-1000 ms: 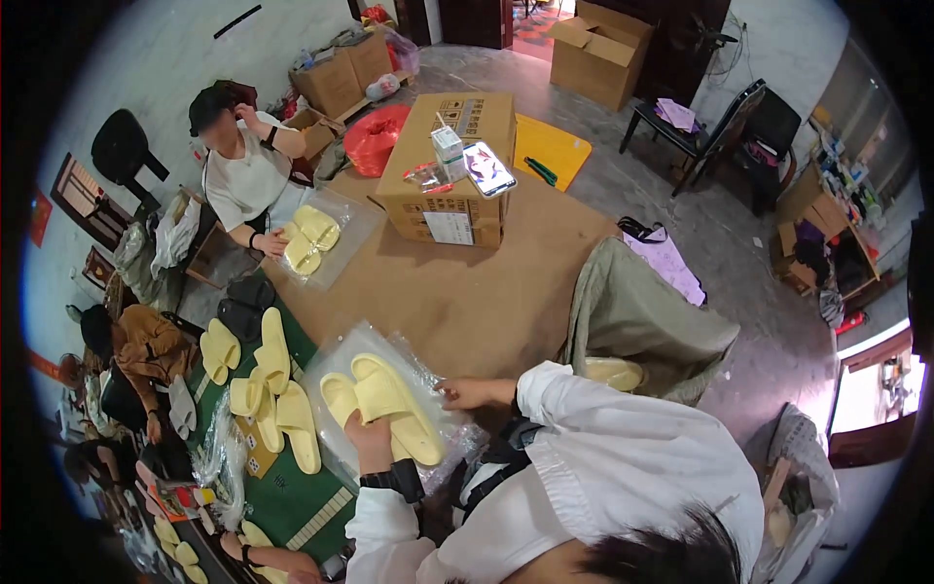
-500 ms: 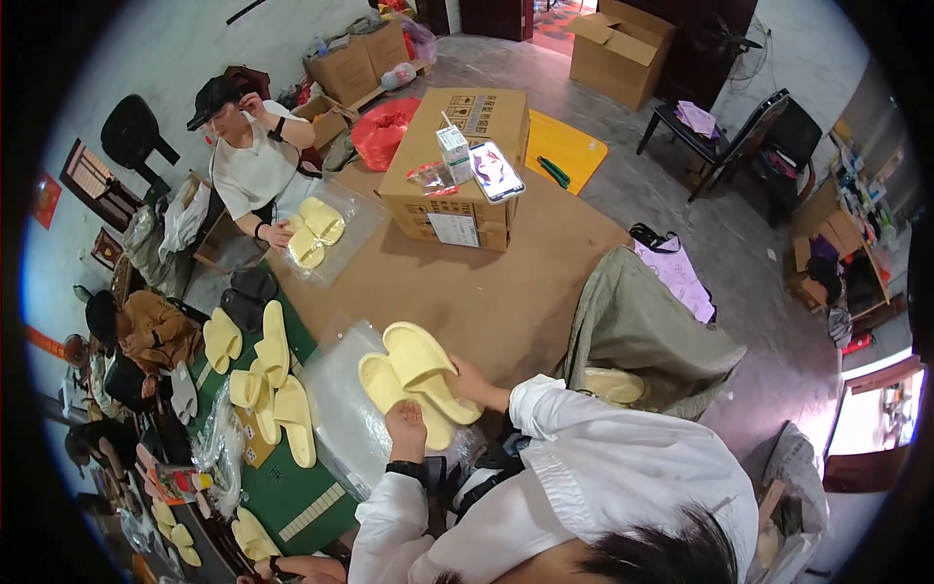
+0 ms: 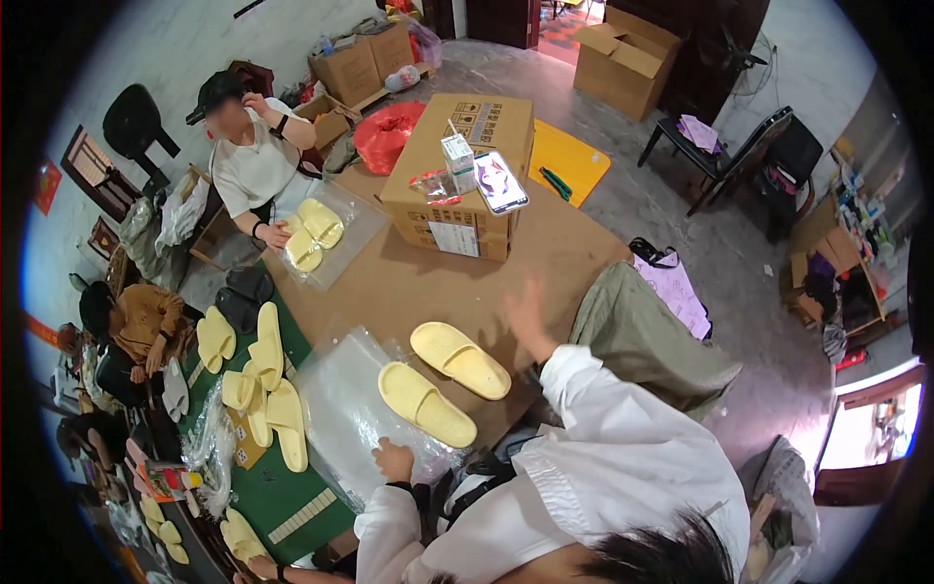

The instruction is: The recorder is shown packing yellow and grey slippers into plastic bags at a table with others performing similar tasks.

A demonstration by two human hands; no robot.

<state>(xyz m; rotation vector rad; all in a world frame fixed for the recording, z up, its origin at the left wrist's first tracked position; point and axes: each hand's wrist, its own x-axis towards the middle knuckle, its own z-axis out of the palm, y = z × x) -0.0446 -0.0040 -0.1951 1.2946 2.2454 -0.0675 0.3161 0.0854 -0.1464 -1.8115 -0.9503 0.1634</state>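
Two pale yellow slippers, a far one (image 3: 460, 361) and a near one (image 3: 426, 403), lie side by side on the brown tabletop (image 3: 467, 292), the near one partly over a stack of clear plastic bags (image 3: 342, 407). My left hand (image 3: 393, 459) rests at the near edge of the bags, fingers slightly bent and apart, with nothing seen in it. Off the slippers, my right hand (image 3: 527, 319) is over the table beyond them; it is blurred by motion, but its fingers look stretched out and hold nothing visible.
A cardboard box (image 3: 457, 175) bears a phone (image 3: 501, 182) and a small carton (image 3: 457, 161). Across the table, a person (image 3: 258, 165) touches bagged yellow slippers (image 3: 313, 234). More slippers (image 3: 284, 425) lie on a green mat (image 3: 282, 487). A grey-green sack (image 3: 642, 331) stands at the right.
Both my hands have let go of the slippers, which now lie apart on the table. My right hand moved away and up; my left hand moved down to the bags.
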